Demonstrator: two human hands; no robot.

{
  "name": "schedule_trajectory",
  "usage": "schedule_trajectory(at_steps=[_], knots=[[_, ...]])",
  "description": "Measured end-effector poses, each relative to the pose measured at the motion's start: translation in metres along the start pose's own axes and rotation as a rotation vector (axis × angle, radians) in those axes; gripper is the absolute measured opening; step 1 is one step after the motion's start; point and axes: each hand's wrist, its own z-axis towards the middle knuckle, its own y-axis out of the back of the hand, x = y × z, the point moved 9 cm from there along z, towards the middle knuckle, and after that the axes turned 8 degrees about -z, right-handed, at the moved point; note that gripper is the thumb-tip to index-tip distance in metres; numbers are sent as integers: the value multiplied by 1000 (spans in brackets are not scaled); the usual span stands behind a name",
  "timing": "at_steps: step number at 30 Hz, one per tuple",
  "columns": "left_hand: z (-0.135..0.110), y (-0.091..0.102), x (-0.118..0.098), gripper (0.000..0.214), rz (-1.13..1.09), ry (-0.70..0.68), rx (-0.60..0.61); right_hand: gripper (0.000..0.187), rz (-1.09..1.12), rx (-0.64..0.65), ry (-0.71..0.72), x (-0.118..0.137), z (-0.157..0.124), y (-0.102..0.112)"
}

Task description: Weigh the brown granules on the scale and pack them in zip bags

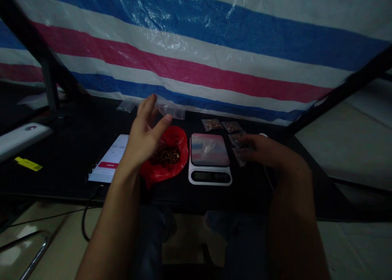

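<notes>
My left hand (146,131) hangs over the left side of a red plastic bag (182,149), thumb and fingers apart, holding nothing. Inside the red bag lies a heap of small brown beans or kernels (168,154). Just beyond my fingertips is a clear empty zip bag (171,109). To the right, my right hand (263,150) has its fingers closed on a small filled zip bag (240,157), partly hidden beneath them. More filled bags (211,125) lie behind it. Between my hands stands a white kitchen scale (210,153) with a bare metal plate.
A phone (105,165) with a lit timer screen lies left of my left forearm, a cable near it. Further left are a yellow tag (28,164) and a white device (24,137). Another clear packet (125,106) lies at the back. A striped tarp (199,63) hangs behind the black table.
</notes>
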Motion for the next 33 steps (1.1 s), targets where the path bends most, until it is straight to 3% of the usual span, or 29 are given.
schedule_trajectory(at_steps=[3,7,9,14,19,24,28,33], knots=[[7,-28,6,85,-57,2,29,60,-87,101,-53,-13,5,-16],[7,-63,11,85,124,78,213,71,-130,128,-115,-27,11,-26],[4,-62,8,74,178,84,237,59,-98,125,-122,-31,13,-27],[1,-32,-17,48,180,-35,137,26,-44,38,-118,-28,9,-11],[-6,-28,-24,41,131,85,180,11,9,-222,31,1,-8,30],[-23,-62,-42,36,-62,125,340,14,72,-494,253,52,-39,65],[-34,-83,-54,26,-216,149,423,14,162,-534,438,91,-57,68],[-41,-83,-57,21,-324,253,458,10,207,-549,470,107,-66,67]])
